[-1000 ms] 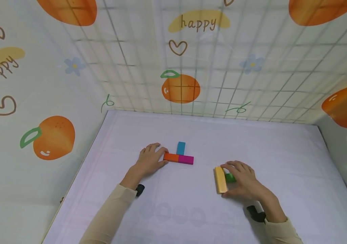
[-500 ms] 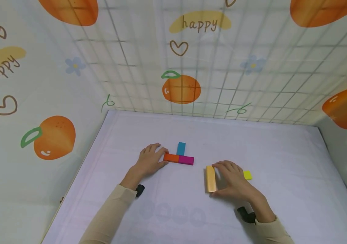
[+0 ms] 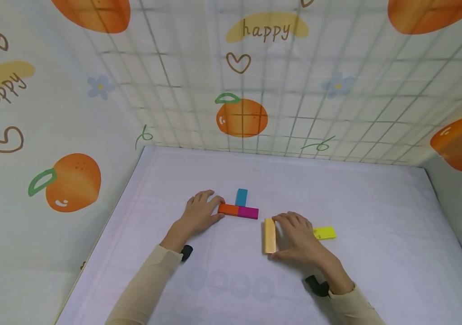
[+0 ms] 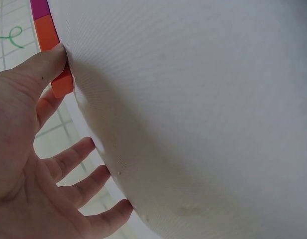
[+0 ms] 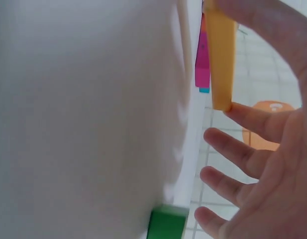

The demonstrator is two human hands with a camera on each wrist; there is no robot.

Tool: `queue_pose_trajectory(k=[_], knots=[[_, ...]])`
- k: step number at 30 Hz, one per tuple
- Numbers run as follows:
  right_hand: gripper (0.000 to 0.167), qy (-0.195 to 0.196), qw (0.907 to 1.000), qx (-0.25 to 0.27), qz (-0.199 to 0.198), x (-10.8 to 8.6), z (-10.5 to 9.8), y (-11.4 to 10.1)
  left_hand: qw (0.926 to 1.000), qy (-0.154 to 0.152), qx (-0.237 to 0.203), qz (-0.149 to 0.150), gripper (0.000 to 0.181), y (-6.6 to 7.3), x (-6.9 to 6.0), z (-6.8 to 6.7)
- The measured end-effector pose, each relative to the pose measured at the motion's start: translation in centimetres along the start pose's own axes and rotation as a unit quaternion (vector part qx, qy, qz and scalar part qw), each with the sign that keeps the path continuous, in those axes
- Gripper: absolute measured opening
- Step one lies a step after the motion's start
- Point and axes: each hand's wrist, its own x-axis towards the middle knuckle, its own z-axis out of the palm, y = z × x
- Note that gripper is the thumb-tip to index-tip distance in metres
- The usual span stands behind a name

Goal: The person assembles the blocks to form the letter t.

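My left hand (image 3: 200, 214) rests at the left end of an orange block (image 3: 228, 209), pinching it between thumb and index finger. The other fingers are spread on the white tabletop. End to end with the orange block lies a magenta block (image 3: 248, 212), and a blue block (image 3: 241, 197) stands off their far side near the joint. To the right, my right hand (image 3: 301, 239) holds a long amber block (image 3: 269, 236) by its two ends, between thumb and index finger. In the right wrist view this amber block (image 5: 221, 59) appears slightly above the cloth.
A bright yellow block (image 3: 325, 233) lies just beyond my right hand, partly covered by it. The right wrist view shows a green block (image 5: 167, 224) on the cloth, hidden in the head view. Printed fabric walls (image 3: 182, 72) enclose the white table (image 3: 214, 289).
My right hand has carried the amber block leftward, toward the magenta block. The yellow block has come into sight behind it, while the green one is now covered. My left hand stays put.
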Motion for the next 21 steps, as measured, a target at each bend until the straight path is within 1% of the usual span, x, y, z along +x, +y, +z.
queue_pose_trajectory(k=[3, 13, 21], knots=[[0.099, -0.003, 1.0000, -0.006, -0.003, 0.3, 0.1, -0.3, 1.0000, 0.000, -0.002, 0.001, 0.043, 0.0, 0.1, 0.0], [0.099, -0.005, 1.0000, -0.002, -0.005, 1.5, 0.5, -1.5, 1.0000, -0.003, -0.003, 0.001, 0.043, 0.0, 0.1, -0.1], [0.100, -0.006, 0.9998, -0.004, -0.019, 2.8, 1.1, -2.8, 1.0000, 0.002, 0.004, -0.004, 0.044, 0.0, 0.1, 0.2]])
